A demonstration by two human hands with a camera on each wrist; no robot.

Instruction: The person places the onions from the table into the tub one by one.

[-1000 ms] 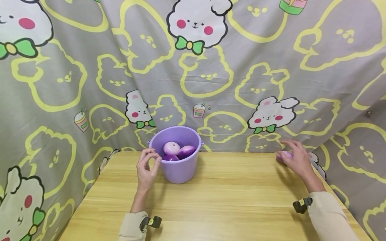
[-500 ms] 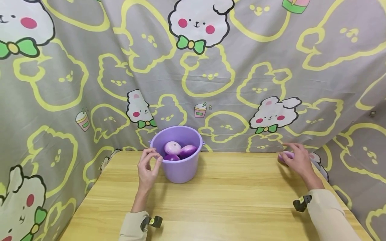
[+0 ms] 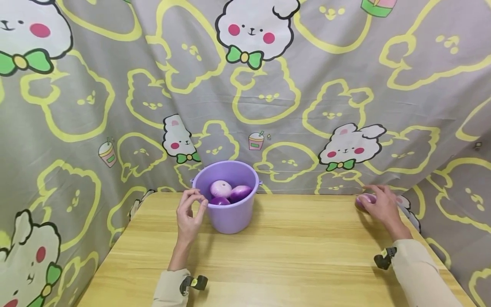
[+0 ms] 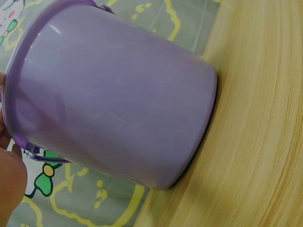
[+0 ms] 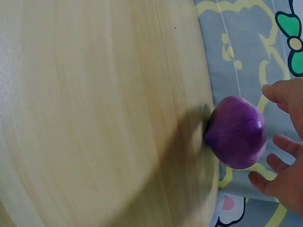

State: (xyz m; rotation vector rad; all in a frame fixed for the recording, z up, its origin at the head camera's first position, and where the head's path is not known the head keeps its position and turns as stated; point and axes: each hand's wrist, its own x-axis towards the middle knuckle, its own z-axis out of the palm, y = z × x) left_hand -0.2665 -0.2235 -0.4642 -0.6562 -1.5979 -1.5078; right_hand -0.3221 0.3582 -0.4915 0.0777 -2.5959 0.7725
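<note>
A lavender bucket (image 3: 232, 219) stands upright left of the table's middle. Three onions are visible in it: a pale one (image 3: 220, 188) and two deep purple ones (image 3: 241, 193). My left hand (image 3: 189, 217) pinches the bucket's near-left rim; in the left wrist view the thumb is outside it, and the fingertips are mostly cut off by the frame edge. Over at the far right corner, my right hand (image 3: 385, 209) is spread around a purple onion (image 5: 236, 132) resting at the table's back edge. The right wrist view shows a gap between its fingers and the onion.
The wooden table (image 3: 299, 247) ends in a straight back edge just behind the bucket and the lone onion. A grey cartoon-patterned curtain (image 3: 276, 111) hangs close behind and along both sides. The bucket's handle (image 4: 49, 158) hangs down on its far side.
The right hand has lowered slightly and closed in around the lone onion. The left hand keeps its place at the bucket rim. The whole head view has shifted a little.
</note>
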